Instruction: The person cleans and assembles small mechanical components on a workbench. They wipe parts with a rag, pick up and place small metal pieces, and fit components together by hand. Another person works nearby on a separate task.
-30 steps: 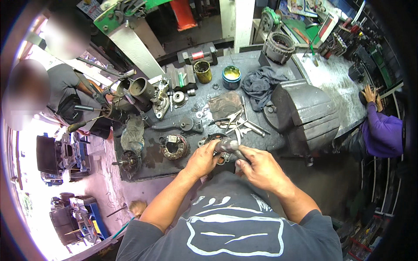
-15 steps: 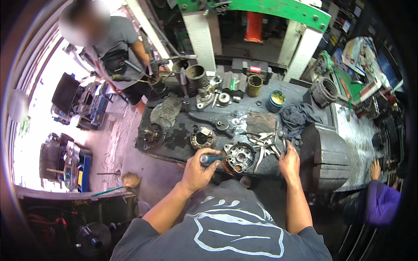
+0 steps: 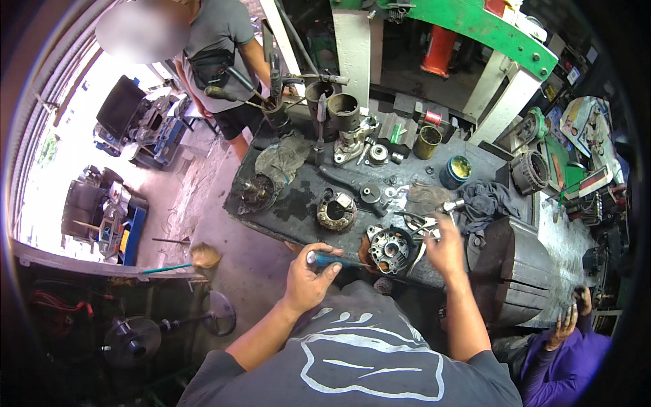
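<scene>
My left hand [image 3: 308, 275] is closed around a blue-handled tool [image 3: 325, 259] held sideways over the bench's front edge. Its far end points toward a round cast-metal housing [image 3: 391, 249] with a central hole, which sits at the bench edge. My right hand [image 3: 445, 251] hovers just right of this housing, its fingers smeared by motion; whether it holds anything cannot be told. Beyond it are pliers [image 3: 418, 222] and a chrome wrench-like tool [image 3: 453, 204]. A ring-shaped part with copper windings [image 3: 336, 211] lies left of the housing.
Cloth rags [image 3: 485, 203], a tin of yellow grease [image 3: 458, 169] and a pulley [image 3: 376, 155] stand farther back. A large dark drum [image 3: 519, 268] borders the right side. One person stands at the far left; another, in a purple sleeve [image 3: 566, 366], works at lower right.
The view has shifted, so the bench appears farther right. My right hand has moved left, away from the tools and toward the housing. My left hand keeps hold of the blue-handled tool.
</scene>
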`<state>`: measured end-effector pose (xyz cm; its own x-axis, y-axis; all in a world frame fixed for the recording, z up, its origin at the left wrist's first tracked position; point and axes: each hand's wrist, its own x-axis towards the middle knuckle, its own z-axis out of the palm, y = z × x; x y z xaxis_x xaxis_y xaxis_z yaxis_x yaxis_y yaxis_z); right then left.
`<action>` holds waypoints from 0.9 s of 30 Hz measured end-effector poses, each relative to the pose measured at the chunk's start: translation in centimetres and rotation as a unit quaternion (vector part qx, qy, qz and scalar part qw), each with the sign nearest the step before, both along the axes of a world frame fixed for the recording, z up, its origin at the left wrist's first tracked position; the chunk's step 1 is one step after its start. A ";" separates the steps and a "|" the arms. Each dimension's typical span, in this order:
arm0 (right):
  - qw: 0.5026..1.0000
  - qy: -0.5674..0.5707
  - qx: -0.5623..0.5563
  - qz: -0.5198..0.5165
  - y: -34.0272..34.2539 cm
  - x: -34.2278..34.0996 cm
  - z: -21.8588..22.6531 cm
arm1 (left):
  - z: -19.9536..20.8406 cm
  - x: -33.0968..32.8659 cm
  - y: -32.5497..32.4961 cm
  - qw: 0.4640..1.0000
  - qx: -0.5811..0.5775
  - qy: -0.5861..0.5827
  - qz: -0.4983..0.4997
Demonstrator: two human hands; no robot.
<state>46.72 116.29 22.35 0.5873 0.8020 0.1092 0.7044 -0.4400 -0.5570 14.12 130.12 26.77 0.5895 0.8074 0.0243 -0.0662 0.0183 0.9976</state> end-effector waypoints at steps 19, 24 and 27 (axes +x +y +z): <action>0.940 0.010 -0.166 -0.298 -1.7 0.8 -1.5 | -8.2 -4.8 11.9 0.954 -0.093 0.204 -0.200; 0.939 -0.048 -0.200 -0.277 0.2 6.3 -2.3 | -8.5 -7.4 13.7 0.964 -0.068 0.220 -0.130; 0.922 -0.146 -0.134 -0.333 1.7 11.4 -2.6 | -8.4 -8.3 12.9 0.975 -0.070 0.200 -0.059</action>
